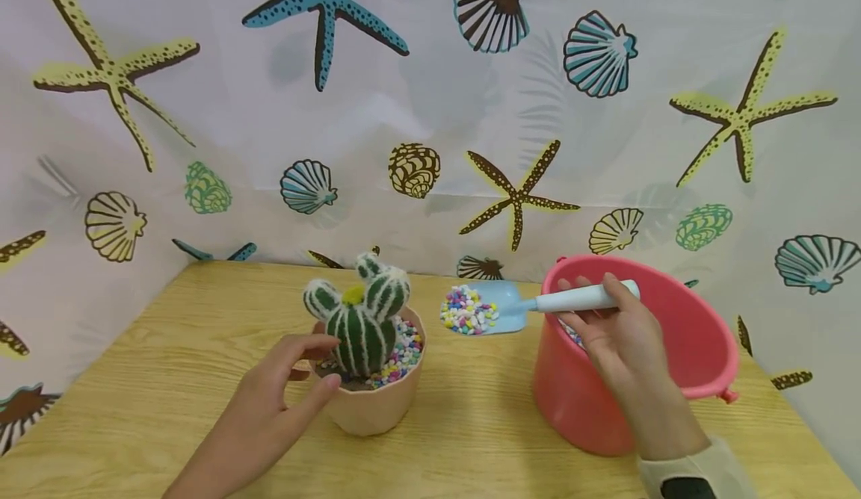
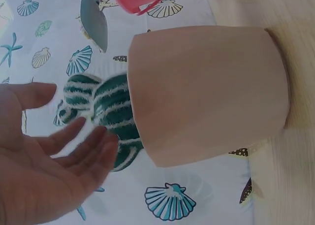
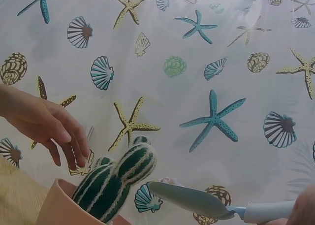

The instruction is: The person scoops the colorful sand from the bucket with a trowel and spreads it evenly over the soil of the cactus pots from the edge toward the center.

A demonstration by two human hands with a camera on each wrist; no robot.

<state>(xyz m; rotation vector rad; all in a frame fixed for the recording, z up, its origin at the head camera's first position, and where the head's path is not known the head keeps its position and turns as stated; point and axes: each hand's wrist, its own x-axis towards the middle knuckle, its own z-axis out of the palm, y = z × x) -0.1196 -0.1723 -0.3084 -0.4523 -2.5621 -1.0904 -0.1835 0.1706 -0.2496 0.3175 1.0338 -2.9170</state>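
Observation:
A knitted green cactus [image 1: 363, 335] with white stripes and a yellow tuft stands in a peach pot [image 1: 373, 413], colourful pebbles [image 1: 406, 349] around its base. Beside its left side is my left hand [image 1: 279, 391], fingers loosely bent and holding nothing; whether a fingertip touches the cactus I cannot tell. My right hand [image 1: 625, 335] grips the white handle of a small light blue shovel [image 1: 507, 318] over the near left rim of a pink bucket [image 1: 585, 402]. Mixed pebbles [image 1: 468, 310] lie on the shovel's blade, which points left toward the pot.
Pot and bucket stand on a light wooden table [image 1: 464, 454], the bucket to the right. Some pebbles [image 1: 570, 332] show inside the bucket; the rest of its contents is hidden. Behind the table hangs a white curtain [image 1: 430, 88] printed with starfish and shells.

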